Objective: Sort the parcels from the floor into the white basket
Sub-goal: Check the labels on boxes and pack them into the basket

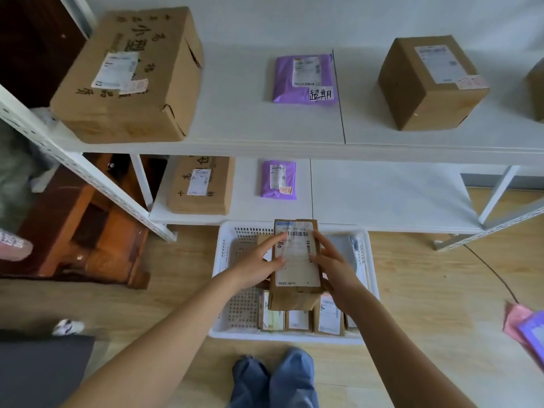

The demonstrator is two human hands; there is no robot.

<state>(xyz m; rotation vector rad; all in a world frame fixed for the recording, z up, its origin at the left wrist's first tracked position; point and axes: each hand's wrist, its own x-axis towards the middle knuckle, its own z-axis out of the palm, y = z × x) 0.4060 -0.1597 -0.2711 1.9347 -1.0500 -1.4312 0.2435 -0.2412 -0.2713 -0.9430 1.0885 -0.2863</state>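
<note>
White shelving stands behind the white perforated plastic basket (223,290) on your wooden floor. Your left hand (259,265) and right hand (334,267) grip the slim brown cardboard parcel (297,260) by its long sides directly above it, long axis pointing away from you; lower it straight.

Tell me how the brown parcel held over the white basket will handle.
Probably stiff: the brown parcel keeps flat, squared edges between the left hand and right hand. Likely light, since the fingers look relaxed. Its glossy label may be slippery.
</note>
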